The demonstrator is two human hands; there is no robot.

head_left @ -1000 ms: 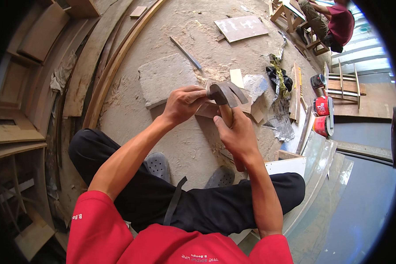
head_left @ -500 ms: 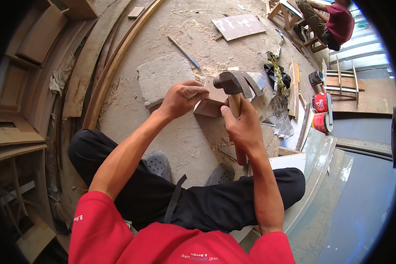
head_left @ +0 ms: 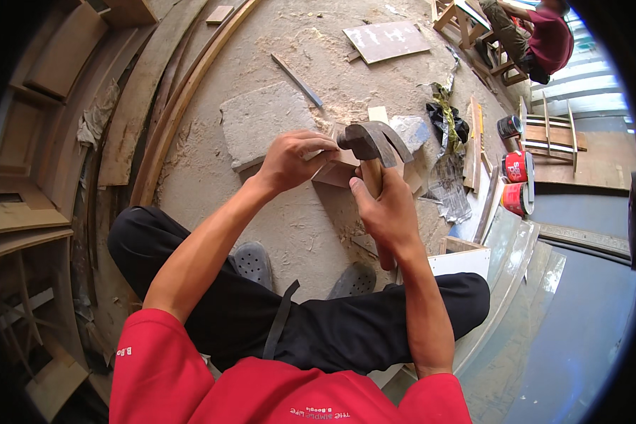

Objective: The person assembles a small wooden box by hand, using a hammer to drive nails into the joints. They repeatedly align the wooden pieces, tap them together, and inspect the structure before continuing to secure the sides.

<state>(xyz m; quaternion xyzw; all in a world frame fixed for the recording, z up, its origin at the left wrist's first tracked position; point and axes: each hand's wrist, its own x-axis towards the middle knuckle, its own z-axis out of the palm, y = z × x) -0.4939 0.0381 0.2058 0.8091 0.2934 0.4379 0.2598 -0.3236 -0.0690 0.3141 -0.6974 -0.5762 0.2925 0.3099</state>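
Observation:
My right hand (head_left: 389, 210) grips the wooden handle of a claw hammer (head_left: 377, 141) with a dark metal head. The hammer's head is raised in front of me, its striking face beside the fingertips of my left hand (head_left: 295, 160). Those fingertips are pinched together over a small wooden box-like piece (head_left: 336, 172); whatever lies between them is too small to make out. Much of the wooden piece is hidden behind the hammer and my hands. A flat stone slab (head_left: 261, 126) lies on the floor just beyond my left hand.
Long boards (head_left: 184, 99) line the left side. A metal-coloured bar (head_left: 297, 80) and a flat panel (head_left: 386, 42) lie on the dusty floor ahead. Paint cans (head_left: 517, 198) and glass-like sheets (head_left: 495, 297) are at right. Another person (head_left: 544, 39) sits at the far right.
The hammer head has shifted slightly left and down, closer to my left fingertips. My left hand stays pinched in nearly the same place.

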